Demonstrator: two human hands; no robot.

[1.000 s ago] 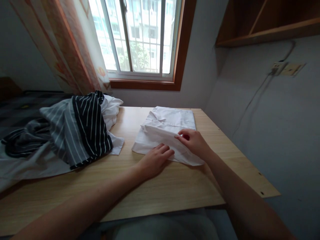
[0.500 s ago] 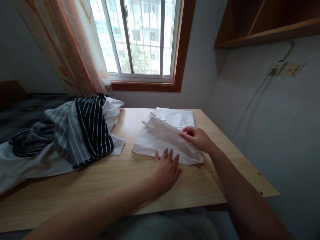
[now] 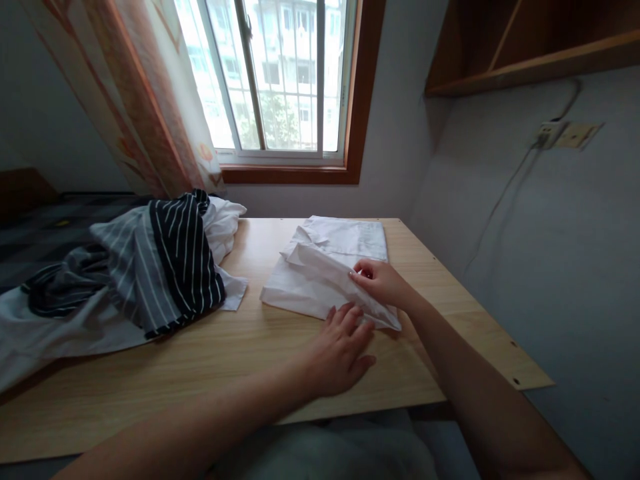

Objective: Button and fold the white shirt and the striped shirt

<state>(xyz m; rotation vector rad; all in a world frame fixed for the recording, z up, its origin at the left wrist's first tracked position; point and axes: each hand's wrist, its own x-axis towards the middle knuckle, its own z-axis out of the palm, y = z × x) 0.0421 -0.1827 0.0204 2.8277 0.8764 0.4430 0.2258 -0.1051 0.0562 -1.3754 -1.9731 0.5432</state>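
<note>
A white cloth [image 3: 310, 280] lies partly folded on the wooden table [image 3: 210, 380], its upper layer raised along the right side. My right hand [image 3: 383, 283] pinches the edge of that layer between thumb and fingers. Close to the cloth's front edge, my left hand [image 3: 345, 350] rests with its fingers apart, the fingertips on the fabric. The far part of the white fabric [image 3: 350, 235] lies flat behind the raised layer; whether it is a separate piece I cannot tell.
Crumpled striped black and grey cloth [image 3: 185, 260] is heaped with white fabric at the left. Behind the table are a window [image 3: 280, 80] and curtain [image 3: 135, 87]. A shelf [image 3: 540, 63] hangs at the upper right, near a wall socket [image 3: 575, 135].
My right hand has drawn the pinched edge slightly down and left, and the raised layer is narrower. My left hand has shifted a little right along the front edge.
</note>
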